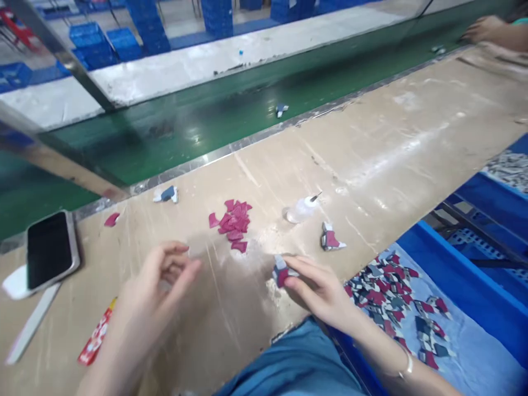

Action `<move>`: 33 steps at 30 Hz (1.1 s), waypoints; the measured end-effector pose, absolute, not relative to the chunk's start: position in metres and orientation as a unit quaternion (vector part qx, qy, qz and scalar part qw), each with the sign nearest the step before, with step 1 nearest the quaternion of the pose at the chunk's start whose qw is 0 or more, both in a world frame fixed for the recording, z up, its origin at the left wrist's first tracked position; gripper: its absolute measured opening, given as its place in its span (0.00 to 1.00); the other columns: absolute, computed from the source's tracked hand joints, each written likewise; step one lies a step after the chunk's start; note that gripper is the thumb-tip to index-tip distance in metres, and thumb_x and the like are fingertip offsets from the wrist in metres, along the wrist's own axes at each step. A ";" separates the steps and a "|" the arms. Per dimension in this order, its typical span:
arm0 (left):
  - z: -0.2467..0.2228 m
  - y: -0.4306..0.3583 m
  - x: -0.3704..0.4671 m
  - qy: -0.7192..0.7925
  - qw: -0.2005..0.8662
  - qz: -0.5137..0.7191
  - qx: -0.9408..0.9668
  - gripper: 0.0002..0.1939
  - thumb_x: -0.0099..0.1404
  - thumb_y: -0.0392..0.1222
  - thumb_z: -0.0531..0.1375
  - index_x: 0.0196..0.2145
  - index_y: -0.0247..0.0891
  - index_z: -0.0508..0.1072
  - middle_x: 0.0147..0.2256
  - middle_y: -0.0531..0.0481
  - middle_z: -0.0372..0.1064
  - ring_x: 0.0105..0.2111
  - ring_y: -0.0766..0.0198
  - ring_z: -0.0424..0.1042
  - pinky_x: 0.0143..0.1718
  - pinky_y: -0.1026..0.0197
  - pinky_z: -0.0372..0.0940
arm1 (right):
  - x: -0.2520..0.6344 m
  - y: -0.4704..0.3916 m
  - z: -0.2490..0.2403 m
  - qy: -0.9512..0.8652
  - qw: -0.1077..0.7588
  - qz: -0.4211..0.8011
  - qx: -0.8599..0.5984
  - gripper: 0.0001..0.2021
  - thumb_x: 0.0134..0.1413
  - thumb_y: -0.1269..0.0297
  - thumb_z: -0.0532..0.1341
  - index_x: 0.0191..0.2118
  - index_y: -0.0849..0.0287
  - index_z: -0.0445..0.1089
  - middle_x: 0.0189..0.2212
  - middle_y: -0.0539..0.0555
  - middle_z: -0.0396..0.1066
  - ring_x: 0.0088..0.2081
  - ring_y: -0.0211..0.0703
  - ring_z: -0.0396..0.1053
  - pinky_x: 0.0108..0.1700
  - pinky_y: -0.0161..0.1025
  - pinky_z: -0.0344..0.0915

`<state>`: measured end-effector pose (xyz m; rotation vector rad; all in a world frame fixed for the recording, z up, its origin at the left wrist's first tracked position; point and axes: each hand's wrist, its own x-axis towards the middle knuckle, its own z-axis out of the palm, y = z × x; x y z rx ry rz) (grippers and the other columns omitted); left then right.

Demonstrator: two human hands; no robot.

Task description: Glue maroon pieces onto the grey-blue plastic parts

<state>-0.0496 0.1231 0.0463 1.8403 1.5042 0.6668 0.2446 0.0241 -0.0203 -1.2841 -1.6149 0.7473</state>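
Note:
My right hand (315, 286) pinches a small grey, white and maroon piece (281, 271) between thumb and fingers, just above the table. My left hand (165, 280) hovers at the left with its fingers curled and thumb apart; nothing shows between them. Beyond and between the hands lies a pile of maroon pieces (235, 220). A clear bottle with a thin dark tip (302, 209) lies on its side to the right of the pile. Near it rests another maroon and grey piece (330, 237). A dark blue and white piece (168, 194) sits near the table's far edge.
A phone (50, 250) and a red packet (97, 336) lie at the left. At the lower right stands a blue bin (474, 275) with many assembled pieces. A green belt (231, 115) runs behind the table (371, 148). Another person's hand (487, 28) is at the far right.

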 end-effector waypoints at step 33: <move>0.077 0.302 0.026 0.578 0.051 0.064 0.812 0.26 0.64 0.70 0.63 0.29 0.45 0.62 0.25 0.55 0.60 0.32 0.56 0.68 0.39 0.57 0.58 | 0.288 0.018 -0.032 -0.549 0.598 0.091 -0.576 0.12 0.72 0.53 0.63 0.52 0.51 0.79 0.37 0.55 0.81 0.39 0.51 0.79 0.42 0.49 0.76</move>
